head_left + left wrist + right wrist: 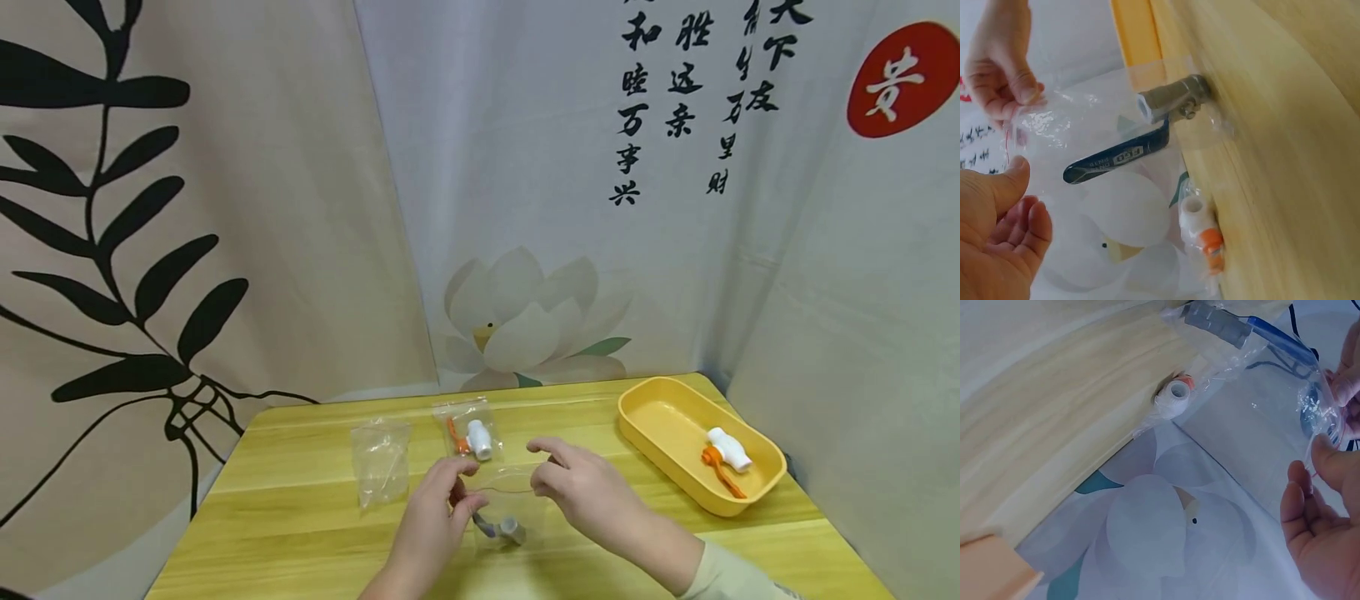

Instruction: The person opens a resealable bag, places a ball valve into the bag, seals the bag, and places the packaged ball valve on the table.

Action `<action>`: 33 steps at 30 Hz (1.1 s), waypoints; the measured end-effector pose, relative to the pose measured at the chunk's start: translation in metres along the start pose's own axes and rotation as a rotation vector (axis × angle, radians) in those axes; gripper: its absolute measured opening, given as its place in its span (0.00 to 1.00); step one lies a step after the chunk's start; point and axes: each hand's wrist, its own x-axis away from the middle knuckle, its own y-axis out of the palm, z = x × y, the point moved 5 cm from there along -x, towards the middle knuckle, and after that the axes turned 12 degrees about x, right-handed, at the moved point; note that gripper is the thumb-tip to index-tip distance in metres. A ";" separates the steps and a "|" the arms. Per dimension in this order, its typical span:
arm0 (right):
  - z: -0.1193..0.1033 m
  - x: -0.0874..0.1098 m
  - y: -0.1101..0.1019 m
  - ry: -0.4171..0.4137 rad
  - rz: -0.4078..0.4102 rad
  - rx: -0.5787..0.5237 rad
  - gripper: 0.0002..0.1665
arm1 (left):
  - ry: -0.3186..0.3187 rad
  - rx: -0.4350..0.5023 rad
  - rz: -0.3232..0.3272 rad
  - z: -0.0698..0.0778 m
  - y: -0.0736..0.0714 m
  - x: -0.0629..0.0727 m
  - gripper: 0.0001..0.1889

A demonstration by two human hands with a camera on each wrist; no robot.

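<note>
My left hand (pixel 435 512) and right hand (pixel 592 500) pinch opposite ends of the top edge of a clear zip bag (pixel 1085 119), which has a thin red line along its opening. Inside the bag is a metal ball valve (pixel 1169 100) with a blue lever handle (pixel 1119 156) bearing white lettering. In the head view the valve lies low in the bag, between and below my hands. Thumb and fingers of my right hand (pixel 1329 512) are at the bag's near edge in the right wrist view. The left hand (pixel 1350 387) grips the far side there.
Just beyond my hands, another clear bag holds a white plastic valve (pixel 480 440) with an orange handle. Left of it lies a flat clear bag (pixel 381 462). A yellow tray (pixel 652 417) at the right contains an unwrapped white valve (pixel 729 450) with an orange handle. Printed curtains stand behind the wooden table (pixel 300 500).
</note>
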 end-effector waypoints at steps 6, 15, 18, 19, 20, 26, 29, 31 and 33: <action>0.005 0.004 0.003 0.069 -0.047 -0.105 0.16 | -0.131 0.066 0.038 -0.009 -0.003 0.001 0.06; 0.009 0.013 0.006 0.176 -0.028 -0.186 0.14 | -0.235 0.091 0.040 -0.016 -0.005 0.007 0.02; 0.009 0.014 0.005 0.200 0.009 -0.193 0.16 | -0.206 0.072 0.059 -0.016 -0.006 0.009 0.02; 0.009 0.015 0.005 0.206 0.019 -0.196 0.16 | -0.188 0.065 0.066 -0.016 -0.006 0.010 0.02; 0.008 0.015 0.004 0.209 0.028 -0.198 0.16 | -0.167 0.057 0.075 -0.015 -0.006 0.010 0.02; 0.006 0.016 0.005 0.226 0.070 -0.203 0.11 | -0.029 0.015 0.130 -0.012 -0.006 0.014 0.03; 0.005 0.017 0.005 0.235 0.094 -0.189 0.11 | 0.000 0.004 0.154 -0.013 -0.006 0.015 0.04; 0.004 0.018 0.005 0.242 0.106 -0.183 0.06 | 0.004 0.002 0.168 -0.013 -0.006 0.015 0.05; 0.003 0.019 0.005 0.249 0.114 -0.180 0.04 | 0.018 0.002 0.181 -0.013 -0.006 0.016 0.07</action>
